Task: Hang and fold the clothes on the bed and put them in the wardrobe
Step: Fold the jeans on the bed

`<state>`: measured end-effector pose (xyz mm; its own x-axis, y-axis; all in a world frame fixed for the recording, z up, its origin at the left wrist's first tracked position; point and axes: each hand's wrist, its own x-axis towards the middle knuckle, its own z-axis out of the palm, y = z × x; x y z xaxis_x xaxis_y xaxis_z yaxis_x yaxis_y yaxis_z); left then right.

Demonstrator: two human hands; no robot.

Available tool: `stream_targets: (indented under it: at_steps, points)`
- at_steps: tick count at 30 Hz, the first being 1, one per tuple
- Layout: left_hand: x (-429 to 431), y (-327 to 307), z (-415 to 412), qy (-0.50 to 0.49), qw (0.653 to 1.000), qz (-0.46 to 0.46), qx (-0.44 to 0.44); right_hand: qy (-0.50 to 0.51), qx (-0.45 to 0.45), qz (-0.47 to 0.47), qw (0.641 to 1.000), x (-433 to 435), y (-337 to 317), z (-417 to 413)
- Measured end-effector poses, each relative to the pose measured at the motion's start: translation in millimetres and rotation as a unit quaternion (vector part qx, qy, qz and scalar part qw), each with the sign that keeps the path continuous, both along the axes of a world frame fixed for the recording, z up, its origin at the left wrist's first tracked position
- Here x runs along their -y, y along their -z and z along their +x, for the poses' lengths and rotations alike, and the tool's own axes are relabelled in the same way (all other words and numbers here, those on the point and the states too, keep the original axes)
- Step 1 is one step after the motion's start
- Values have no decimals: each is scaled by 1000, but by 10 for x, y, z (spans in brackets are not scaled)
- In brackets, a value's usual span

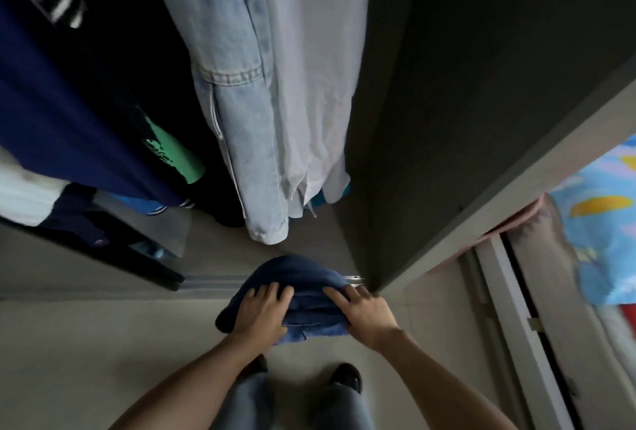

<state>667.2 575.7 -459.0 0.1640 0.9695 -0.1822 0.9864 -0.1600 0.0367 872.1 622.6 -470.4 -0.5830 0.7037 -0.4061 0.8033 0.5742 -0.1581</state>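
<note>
At the lower edge are the person's legs in grey trousers (247, 402) and a dark shoe (346, 376) on the pale floor (103, 343). Both forearms reach forward. The left hand (261, 312) and the right hand (364, 316) hold a folded blue garment (299, 278) between them, one hand on each side. The fingers of both hands are a little spread and bent over the top of the cloth; the thumbs are hidden under it. The garment is in the air, above the floor and just before the metal track (213, 281) of the wardrobe (481, 85).

Inside the wardrobe, clothes hang close together. A light denim jacket (234, 119) hangs in the middle, touching a white shirt (316, 85) on its right. On the left hangs a navy garment (51, 85) with white letters, and beside it a dark piece with a green print (172, 154). To the far right, outside the wardrobe, a bed carries a bright blue patterned sheet (602, 223).
</note>
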Motion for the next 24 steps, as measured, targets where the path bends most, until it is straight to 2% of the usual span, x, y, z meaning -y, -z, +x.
stream_targets:
  at_steps: [2,4,6,10,12,15,19,21,24]
  points:
    - [-217,276,-21,25,999,27,-14,39,-2,26,999,-98,285,-21]
    - [-437,390,2,47,998,45,-3,42,-36,77,995,-264,354,-9]
    - [-629,701,-9,57,996,65,10,46,-25,141,989,-399,582,-27]
    - [-1099,1594,-60,59,988,146,-3,34,-48,296,953,-825,1383,-60]
    - [-1295,2146,-59,54,985,163,-12,41,-57,342,937,-1016,1925,-77]
    - [-1677,3139,-53,48,988,147,-13,86,-14,280,956,-1393,2912,-185]
    - [-1881,4461,-209,12,999,-18,-40,138,112,118,977,-1575,4413,-270]
    - [-1797,4850,-328,21,997,-70,-38,164,112,122,973,-1472,4915,-352]
    - [-1736,5074,-388,15,995,-96,-14,196,86,146,966,-1424,5088,-421]
